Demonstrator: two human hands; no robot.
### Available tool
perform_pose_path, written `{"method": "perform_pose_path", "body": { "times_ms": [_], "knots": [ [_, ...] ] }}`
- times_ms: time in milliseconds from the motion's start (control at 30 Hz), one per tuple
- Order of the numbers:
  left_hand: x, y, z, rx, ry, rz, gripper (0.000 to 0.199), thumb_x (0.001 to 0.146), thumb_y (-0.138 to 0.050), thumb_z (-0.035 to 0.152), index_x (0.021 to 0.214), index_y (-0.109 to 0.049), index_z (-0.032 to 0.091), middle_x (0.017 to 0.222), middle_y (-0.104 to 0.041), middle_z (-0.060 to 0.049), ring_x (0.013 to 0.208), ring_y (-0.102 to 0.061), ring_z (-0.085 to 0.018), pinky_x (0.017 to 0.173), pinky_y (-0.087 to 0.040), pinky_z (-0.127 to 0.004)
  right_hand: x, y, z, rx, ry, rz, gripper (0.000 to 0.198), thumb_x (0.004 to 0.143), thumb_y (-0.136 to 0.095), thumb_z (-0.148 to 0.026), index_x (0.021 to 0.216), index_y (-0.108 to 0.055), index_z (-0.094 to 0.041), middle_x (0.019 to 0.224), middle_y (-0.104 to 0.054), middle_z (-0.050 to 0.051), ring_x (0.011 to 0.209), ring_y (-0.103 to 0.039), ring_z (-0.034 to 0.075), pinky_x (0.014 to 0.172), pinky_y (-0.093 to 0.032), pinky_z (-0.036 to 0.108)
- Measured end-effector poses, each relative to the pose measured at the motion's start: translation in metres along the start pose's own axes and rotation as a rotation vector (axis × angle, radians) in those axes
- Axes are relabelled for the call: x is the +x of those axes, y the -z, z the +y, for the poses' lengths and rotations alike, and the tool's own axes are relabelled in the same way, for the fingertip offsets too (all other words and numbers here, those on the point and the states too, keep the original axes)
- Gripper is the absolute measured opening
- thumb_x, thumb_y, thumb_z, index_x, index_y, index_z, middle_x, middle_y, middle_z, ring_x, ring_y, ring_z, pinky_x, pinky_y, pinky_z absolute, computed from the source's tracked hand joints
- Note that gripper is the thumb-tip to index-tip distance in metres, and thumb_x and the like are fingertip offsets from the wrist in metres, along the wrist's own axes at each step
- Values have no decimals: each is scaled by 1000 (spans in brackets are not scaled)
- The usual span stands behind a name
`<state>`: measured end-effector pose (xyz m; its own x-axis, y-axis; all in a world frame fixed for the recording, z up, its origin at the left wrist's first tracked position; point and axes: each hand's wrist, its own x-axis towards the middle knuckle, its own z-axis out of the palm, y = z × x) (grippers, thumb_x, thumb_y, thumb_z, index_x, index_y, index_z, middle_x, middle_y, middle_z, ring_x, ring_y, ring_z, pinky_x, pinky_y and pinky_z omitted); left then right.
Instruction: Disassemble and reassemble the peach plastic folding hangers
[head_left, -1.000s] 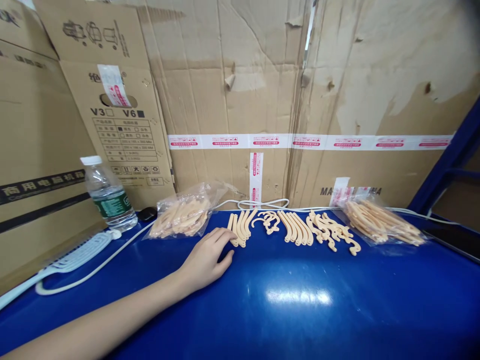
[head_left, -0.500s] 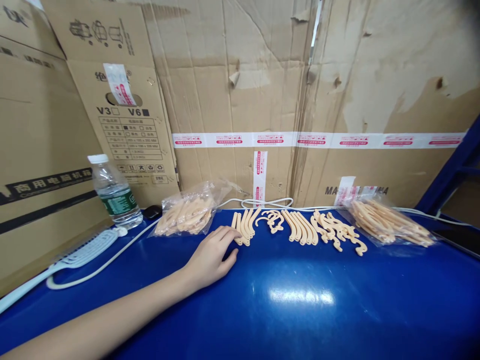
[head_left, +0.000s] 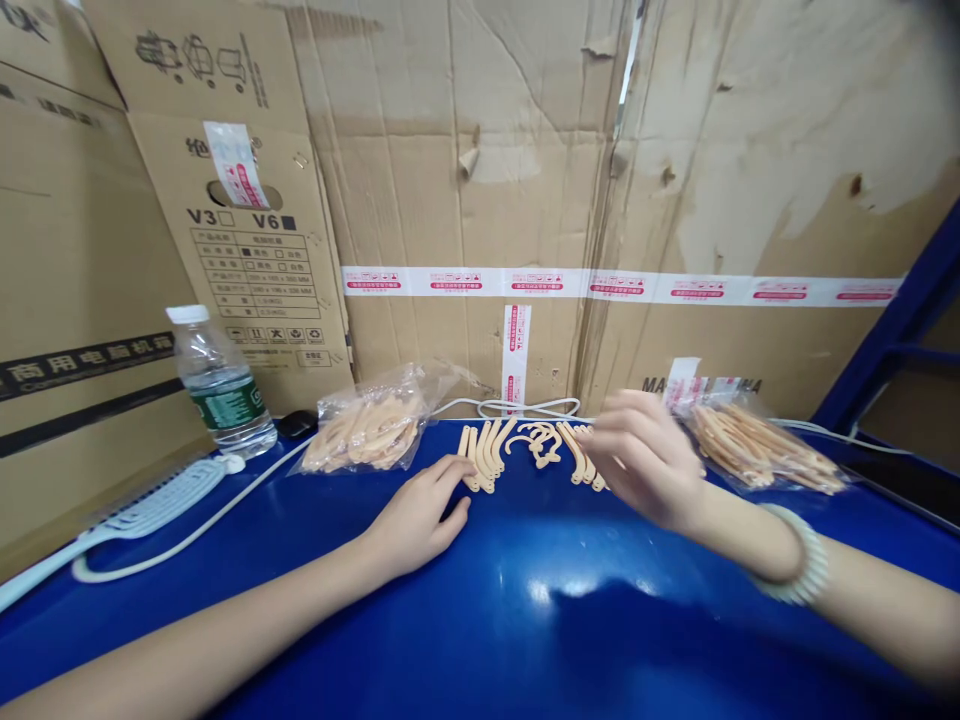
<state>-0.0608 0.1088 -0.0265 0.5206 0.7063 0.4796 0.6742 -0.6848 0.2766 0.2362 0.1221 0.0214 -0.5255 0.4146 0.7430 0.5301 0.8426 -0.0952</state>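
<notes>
The table looks smooth and glossy, the cardboard behind it matt, creased and torn. Smooth, plastic-looking strips lie near a shiny, crinkled clear-plastic bag.

Blue table bearing curved strips at the left fingers; a filled bag, bottle and hairbrush left of those; curled pieces between them and the right fingers; another bag right of these.

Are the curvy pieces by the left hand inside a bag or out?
Out: those curvy pieces lie loose on the blue table, with nothing wrapped around them.
</notes>
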Motion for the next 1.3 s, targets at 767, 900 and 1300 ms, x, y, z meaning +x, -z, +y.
{"method": "perform_pose_path", "body": {
  "times_ms": [767, 900, 1300],
  "knots": [
    [3, 3, -1, -38, -55, 35, 17, 94, -47, 15, 90, -63, 20, 92, -65, -5, 92, -56, -22, 85, -50, -38, 37, -67, 55, 316, -352, -136, 17, 86, -64, -35, 86, -68, -18, 80, -62, 6, 77, -58, 21, 75, -47, 35],
    [2, 7, 2, -46, -55, 86, 20, 96, -45, 17, 90, -64, 21, 99, -65, -6, 94, -56, -22, 87, -48, -41, 30, -51, 34, 506, -496, 11, 29, 90, -54, -48, 99, -55, -20, 72, -63, 1, 64, -60, 17, 64, -50, 33],
    [11, 14, 53, -655, 256, 4, 19, 87, -61, 30, 78, -77, 23, 110, -70, -6, 105, -66, -24, 93, -55, -41, -21, -35, -49, 1248, -1032, 149, 38, 70, -82, -43, 93, -69, -16, 92, -75, 10, 93, -71, 23, 82, -57, 32]
  ]
}}
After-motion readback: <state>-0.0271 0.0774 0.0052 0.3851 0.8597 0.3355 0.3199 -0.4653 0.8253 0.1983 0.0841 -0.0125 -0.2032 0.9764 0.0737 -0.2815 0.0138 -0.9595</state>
